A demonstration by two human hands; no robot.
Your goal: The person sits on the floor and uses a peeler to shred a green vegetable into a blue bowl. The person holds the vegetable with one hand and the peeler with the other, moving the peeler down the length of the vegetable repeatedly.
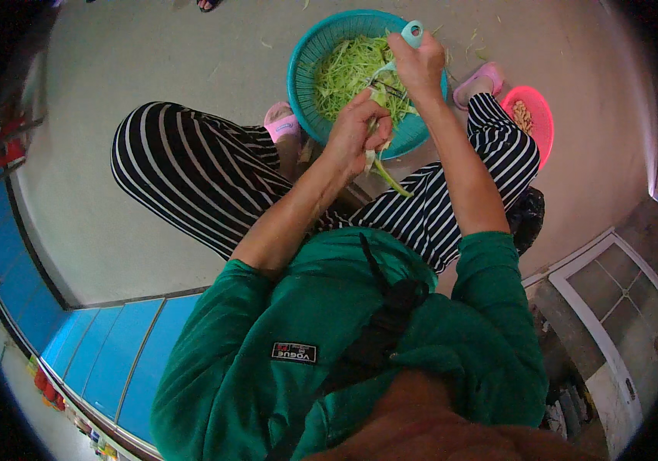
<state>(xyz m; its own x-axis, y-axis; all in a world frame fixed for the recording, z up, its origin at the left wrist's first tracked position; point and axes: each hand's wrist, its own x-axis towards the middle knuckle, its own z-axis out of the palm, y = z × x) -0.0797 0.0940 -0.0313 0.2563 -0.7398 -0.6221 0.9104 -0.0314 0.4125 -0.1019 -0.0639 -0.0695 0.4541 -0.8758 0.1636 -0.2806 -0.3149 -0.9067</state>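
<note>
My left hand [363,129] is closed around a pale green vegetable piece, whose thin curved green end [392,180] hangs out below my fingers. Its exact kind is hard to tell. In my right hand [421,64] is a light teal hand peeler [413,33] with a hole in its handle. The peeler's metal blade [388,87] lies at the upper end of the vegetable, just beyond my left fingertips. Both hands are over a teal plastic basket [299,86], which holds a heap of light green shreds [340,75].
A pink plastic basket [545,121] with small tan pieces [522,117] stands beside my right foot. Behind it lies a black plastic bag [527,219]. Stray shreds [481,55] are on the floor. Blue cabinet panels [133,340] run behind at left, and a white-framed door [622,288] is at right.
</note>
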